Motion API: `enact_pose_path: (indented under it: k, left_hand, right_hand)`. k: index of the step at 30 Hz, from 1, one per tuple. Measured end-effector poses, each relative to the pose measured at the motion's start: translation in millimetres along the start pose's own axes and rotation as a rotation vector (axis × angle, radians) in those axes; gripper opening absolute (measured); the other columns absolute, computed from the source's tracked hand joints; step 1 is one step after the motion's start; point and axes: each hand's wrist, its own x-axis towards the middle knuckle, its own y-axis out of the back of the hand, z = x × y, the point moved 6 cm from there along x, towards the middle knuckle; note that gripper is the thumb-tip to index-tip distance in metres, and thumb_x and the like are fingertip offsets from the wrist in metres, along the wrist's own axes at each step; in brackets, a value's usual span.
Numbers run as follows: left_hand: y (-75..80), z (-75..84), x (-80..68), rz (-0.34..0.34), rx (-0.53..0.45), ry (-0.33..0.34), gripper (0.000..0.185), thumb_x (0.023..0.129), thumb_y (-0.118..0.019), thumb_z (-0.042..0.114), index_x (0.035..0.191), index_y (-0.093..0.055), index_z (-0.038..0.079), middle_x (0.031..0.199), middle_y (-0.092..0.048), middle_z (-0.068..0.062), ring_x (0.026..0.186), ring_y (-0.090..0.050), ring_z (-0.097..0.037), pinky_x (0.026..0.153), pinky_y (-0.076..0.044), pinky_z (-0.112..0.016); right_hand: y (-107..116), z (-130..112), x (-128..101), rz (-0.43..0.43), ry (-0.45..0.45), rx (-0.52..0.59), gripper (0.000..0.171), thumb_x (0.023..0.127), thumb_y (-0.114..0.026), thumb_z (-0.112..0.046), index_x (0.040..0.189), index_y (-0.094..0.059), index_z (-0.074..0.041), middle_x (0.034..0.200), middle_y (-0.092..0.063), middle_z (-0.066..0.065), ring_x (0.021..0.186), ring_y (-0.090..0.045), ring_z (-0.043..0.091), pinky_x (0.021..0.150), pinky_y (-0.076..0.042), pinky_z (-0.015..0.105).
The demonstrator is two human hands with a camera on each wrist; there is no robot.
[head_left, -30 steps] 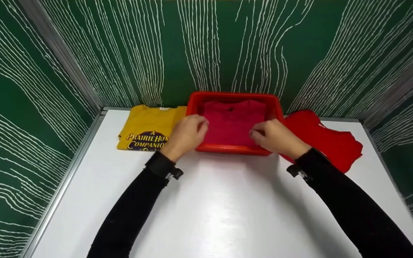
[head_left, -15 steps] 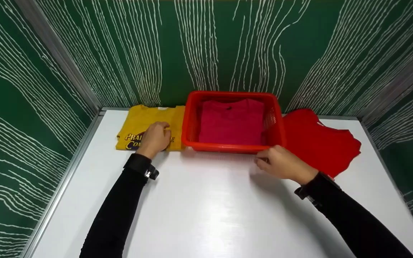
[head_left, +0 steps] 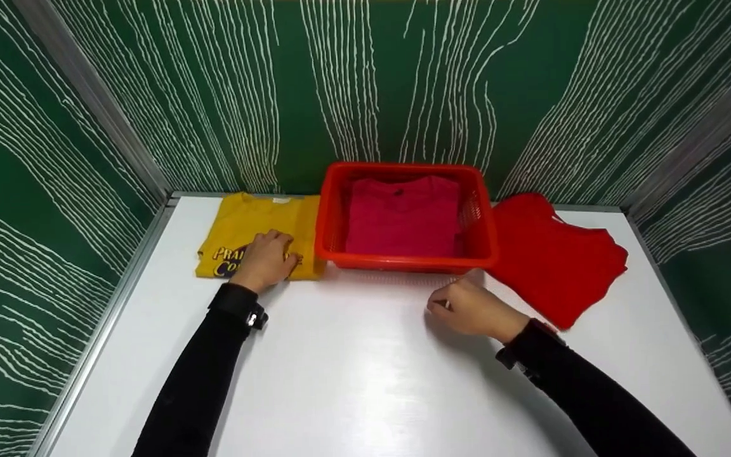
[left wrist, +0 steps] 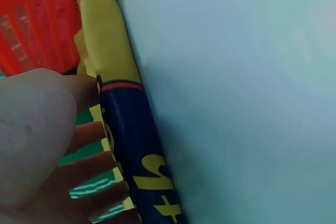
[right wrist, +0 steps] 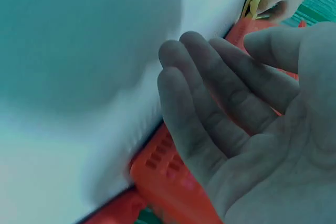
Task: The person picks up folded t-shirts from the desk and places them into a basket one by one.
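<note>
A folded yellow T-shirt (head_left: 302, 219) with a dark blue printed patch lies left of the red plastic basket (head_left: 403, 261). My left hand (head_left: 265, 260) rests on its printed front, fingers spread. From the left wrist, the fingertips (left wrist: 92, 163) meet the shirt's top and its folded front edge (left wrist: 131, 124) faces the white table. Inside the basket is a folded magenta T-shirt (head_left: 403, 219). My right hand (head_left: 470, 308) hovers in front of the basket's right corner, holding nothing. In the right wrist view its fingers (right wrist: 178, 103) are loosely bent, the palm bare.
A red garment (head_left: 556, 260) lies loosely folded to the right of the basket. The white table (head_left: 353, 374) stretches toward me. Green walls (head_left: 391, 76) with white wavy lines enclose its back and sides, and a metal rail (head_left: 105, 317) runs along the left edge.
My left hand left the basket and came down on the yellow T-shirt, which has slid slightly toward me. My right hand withdrew from the basket toward me.
</note>
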Motion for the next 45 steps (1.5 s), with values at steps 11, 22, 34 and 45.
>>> enact_pose_path:
  k: [11, 22, 34, 45]
  left_hand:
    - [-5.7, 4.4, -52.4, -0.064, 0.136, -0.080, 0.056, 0.109, -0.065, 0.045, 0.148, -0.059, 0.005, 0.139, -0.059, -0.021, 0.120, -0.051, -0.044, 0.107, -0.049, -0.059]
    - [24.9, -22.1, -34.9, 0.057, 0.081, -0.050, 0.042, 0.112, -0.058, 0.024, 0.145, -0.066, -0.003, 0.145, -0.062, -0.030, 0.132, -0.059, -0.053, 0.112, -0.051, -0.068]
    - [24.6, -69.9, -23.3, -0.010, 0.145, 0.123, 0.060, 0.117, -0.043, 0.030, 0.162, -0.042, -0.010, 0.165, -0.038, -0.039, 0.148, -0.038, -0.065, 0.121, -0.039, -0.074]
    - [25.5, -65.2, -18.5, -0.032, 0.164, 0.116, 0.070, 0.104, -0.054, 0.032, 0.160, -0.043, -0.008, 0.159, -0.041, -0.038, 0.140, -0.041, -0.066, 0.115, -0.041, -0.077]
  right_hand:
    - [-41, -48, 31, 0.016, 0.061, -0.081, 0.025, 0.104, -0.067, -0.012, 0.081, -0.075, -0.015, 0.074, -0.066, -0.005, 0.071, -0.062, 0.011, 0.072, -0.056, 0.032]
    - [-73, -115, 97, -0.010, 0.174, -0.117, 0.028, 0.111, -0.064, -0.016, 0.134, -0.076, -0.005, 0.141, -0.072, 0.015, 0.131, -0.070, 0.031, 0.119, -0.055, 0.044]
    - [-114, -134, 156, -0.056, -0.087, -0.234, 0.048, 0.118, -0.045, -0.025, 0.163, -0.053, -0.009, 0.178, -0.039, 0.014, 0.163, -0.044, 0.034, 0.137, -0.030, 0.052]
    - [-115, -144, 161, -0.052, -0.125, -0.347, 0.036, 0.112, -0.057, -0.028, 0.144, -0.068, -0.016, 0.142, -0.069, 0.004, 0.139, -0.059, 0.026, 0.132, -0.037, 0.046]
